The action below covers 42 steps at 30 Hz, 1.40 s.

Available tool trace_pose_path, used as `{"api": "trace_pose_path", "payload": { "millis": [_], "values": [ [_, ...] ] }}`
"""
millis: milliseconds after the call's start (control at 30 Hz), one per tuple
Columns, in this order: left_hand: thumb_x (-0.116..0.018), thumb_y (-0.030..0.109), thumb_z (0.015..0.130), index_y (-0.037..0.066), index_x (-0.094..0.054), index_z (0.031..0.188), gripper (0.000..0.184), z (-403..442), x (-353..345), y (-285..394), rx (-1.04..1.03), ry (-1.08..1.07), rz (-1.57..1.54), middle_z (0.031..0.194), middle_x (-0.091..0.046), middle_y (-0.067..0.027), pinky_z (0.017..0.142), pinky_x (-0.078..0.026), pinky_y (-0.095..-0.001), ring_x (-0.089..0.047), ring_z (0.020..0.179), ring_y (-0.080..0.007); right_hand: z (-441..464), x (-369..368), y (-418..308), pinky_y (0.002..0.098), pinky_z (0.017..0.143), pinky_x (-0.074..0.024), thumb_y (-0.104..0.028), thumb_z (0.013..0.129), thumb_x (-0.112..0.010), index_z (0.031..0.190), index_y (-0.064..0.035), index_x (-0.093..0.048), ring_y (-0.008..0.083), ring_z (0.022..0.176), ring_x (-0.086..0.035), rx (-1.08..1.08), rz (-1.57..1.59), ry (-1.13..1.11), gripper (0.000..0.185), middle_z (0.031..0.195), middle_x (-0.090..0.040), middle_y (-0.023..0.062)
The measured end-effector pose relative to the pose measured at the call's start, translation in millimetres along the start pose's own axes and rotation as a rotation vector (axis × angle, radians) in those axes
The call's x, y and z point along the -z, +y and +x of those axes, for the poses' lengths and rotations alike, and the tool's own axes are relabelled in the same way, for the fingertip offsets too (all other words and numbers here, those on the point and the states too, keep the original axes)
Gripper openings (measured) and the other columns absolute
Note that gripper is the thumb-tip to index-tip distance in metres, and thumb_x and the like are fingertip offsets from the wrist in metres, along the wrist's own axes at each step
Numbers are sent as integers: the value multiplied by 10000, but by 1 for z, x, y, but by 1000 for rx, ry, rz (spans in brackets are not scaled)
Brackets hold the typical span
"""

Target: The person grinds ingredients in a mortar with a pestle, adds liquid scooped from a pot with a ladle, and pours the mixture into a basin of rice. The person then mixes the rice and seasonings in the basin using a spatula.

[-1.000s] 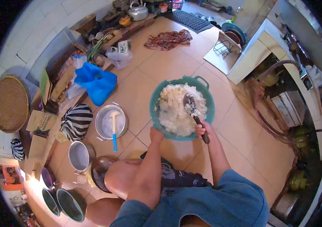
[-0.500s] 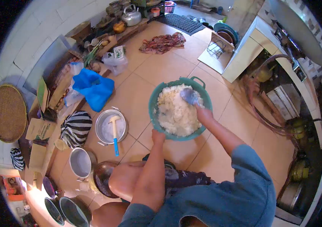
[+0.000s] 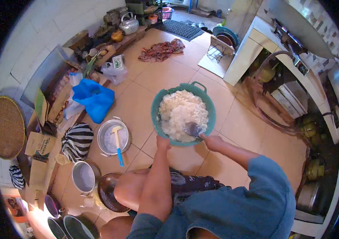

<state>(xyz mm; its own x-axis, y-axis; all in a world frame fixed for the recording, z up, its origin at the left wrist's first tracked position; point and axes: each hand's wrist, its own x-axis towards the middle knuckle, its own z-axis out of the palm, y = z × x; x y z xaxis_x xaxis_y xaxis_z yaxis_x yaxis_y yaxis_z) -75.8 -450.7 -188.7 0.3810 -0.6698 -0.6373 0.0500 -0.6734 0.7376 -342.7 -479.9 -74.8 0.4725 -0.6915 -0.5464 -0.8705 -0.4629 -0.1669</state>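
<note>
A green plastic basin on the tiled floor holds a large heap of white rice. My left hand is closed on the basin's near-left rim. In my right hand is the handle of a rice scoop, whose rounded head rests in the rice near the basin's front right side. To the left of the basin stands a metal pot with a blue-handled spatula lying across it.
Left are a second pot, a striped bundle and a blue plastic bag. A crumpled patterned cloth lies farther back, near a dark mat. A tiled counter stands right, with a hose below.
My right hand has brought the scoop from the upper right of the heap down toward the basin's near edge. The left hand stays at the rim. The whole view has shifted slightly.
</note>
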Motion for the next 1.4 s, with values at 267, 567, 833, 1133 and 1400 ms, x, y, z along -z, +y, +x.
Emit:
{"api": "trace_pose_path", "payload": {
  "millis": [267, 567, 833, 1133, 1400],
  "values": [
    [-642, 109, 691, -34, -420, 1078, 469, -42, 8, 19, -59, 94, 38, 897, -594, -197, 426, -511, -365, -630, 653, -300, 36, 96, 4, 440, 706, -481, -176, 847, -398, 1272, -164, -424, 343, 847, -617, 115, -96, 66, 425, 910, -629, 171],
    [-610, 148, 723, -42, -480, 1025, 380, -28, 14, 10, -33, 72, 145, 829, -616, -192, 485, -518, -340, -625, 566, -304, 157, 16, -50, 443, 730, -482, -140, 805, -421, 1171, -60, -455, 361, 881, -612, -1, 69, 159, 376, 973, -620, 209],
    [-601, 190, 731, -14, -506, 1007, 356, 15, 13, -30, -317, -15, 380, 778, -622, -181, 490, -516, -350, -629, 582, -279, 89, -32, -25, 418, 723, -486, -286, 863, -451, 1278, -95, -409, 317, 791, -613, 234, 355, -17, 459, 1086, -577, 186],
    [-616, 47, 733, 16, -437, 1079, 391, -17, 9, -5, -121, 89, 70, 873, -610, -168, 473, -550, -362, -643, 645, -261, 167, 101, 17, 403, 734, -465, -280, 861, -449, 1192, -80, -476, 286, 847, -603, 56, 512, 172, 388, 1025, -607, 195],
    [-566, 96, 682, 19, -512, 917, 253, -35, 15, 15, -126, 154, 123, 724, -613, -192, 509, -507, -376, -607, 500, -292, 166, -4, -33, 471, 709, -452, -226, 884, -330, 1244, -76, -409, 381, 814, -606, 171, 251, 56, 398, 952, -602, 257]
  ]
}}
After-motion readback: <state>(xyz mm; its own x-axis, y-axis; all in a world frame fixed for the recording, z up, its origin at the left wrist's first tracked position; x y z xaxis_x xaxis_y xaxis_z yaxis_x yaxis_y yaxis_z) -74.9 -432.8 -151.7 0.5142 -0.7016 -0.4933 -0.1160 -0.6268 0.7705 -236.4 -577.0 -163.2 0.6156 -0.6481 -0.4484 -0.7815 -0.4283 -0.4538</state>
